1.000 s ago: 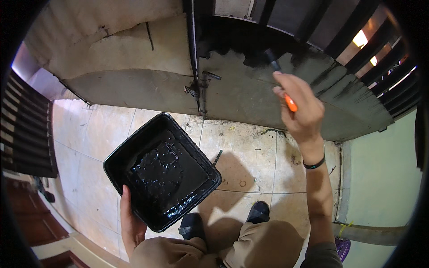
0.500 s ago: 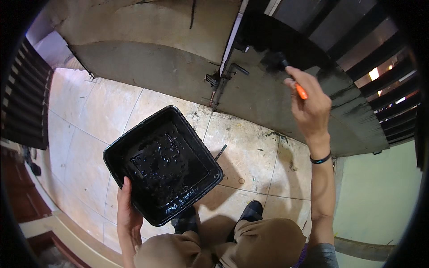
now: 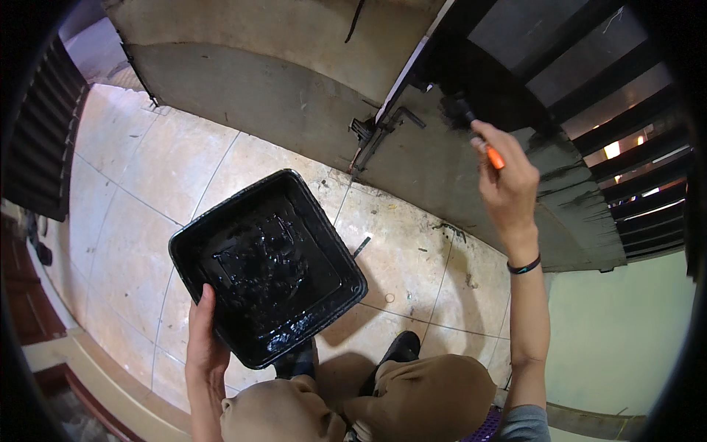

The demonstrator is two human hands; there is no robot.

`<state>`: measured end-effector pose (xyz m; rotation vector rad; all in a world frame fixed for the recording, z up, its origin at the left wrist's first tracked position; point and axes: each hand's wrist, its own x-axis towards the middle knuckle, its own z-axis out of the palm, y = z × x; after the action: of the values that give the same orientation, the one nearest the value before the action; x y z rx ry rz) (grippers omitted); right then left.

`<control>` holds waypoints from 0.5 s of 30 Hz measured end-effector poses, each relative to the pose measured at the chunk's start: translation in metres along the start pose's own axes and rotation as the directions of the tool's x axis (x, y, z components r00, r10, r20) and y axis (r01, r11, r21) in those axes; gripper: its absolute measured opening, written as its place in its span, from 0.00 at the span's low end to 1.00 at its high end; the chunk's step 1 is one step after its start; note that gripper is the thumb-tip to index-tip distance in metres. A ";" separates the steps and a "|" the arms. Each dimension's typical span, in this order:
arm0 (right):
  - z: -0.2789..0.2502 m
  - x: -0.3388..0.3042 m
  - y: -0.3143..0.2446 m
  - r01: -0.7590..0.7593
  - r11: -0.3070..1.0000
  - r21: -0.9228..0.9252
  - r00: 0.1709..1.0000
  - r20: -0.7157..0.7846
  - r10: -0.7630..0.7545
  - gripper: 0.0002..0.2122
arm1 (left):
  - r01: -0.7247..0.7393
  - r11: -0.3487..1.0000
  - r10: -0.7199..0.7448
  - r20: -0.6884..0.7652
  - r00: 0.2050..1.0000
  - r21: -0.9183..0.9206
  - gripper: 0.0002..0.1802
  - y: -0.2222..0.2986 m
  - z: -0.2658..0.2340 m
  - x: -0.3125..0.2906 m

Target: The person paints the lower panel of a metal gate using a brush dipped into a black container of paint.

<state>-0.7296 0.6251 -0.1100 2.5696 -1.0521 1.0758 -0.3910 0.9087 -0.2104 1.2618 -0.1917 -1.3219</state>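
Observation:
My left hand grips the lower left side of a square black tray, its thumb over the rim and the other fingers hidden underneath. Wet, glossy black paint covers the bottom of the tray. Up at the right, my right hand is closed round the orange handle of a paintbrush. Its dark bristles touch the grey metal gate, at the lower border of a freshly black area. The bristle tips blend into the black paint.
A bolt latch stands at the gap between the two gate panels. Black slats run along the gate's right side. Light tiles with dark specks cover the floor. A pale green wall rises at the right, and a dark slatted panel at the left.
The brush has shifted slightly down and left along the edge of the black area. My view has turned a little; the tray stays almost where it was in my left hand.

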 end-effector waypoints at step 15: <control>0.008 -0.026 0.002 -0.231 0.972 0.050 0.972 0.049 0.229 0.10 | 0.022 0.994 -0.015 0.069 0.998 -0.103 0.36 -0.001 -0.008 0.000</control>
<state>-0.7393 0.6343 -0.1332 2.5718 -1.3784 1.1197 -0.3859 0.9128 -0.2141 1.1346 -0.1570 -1.3747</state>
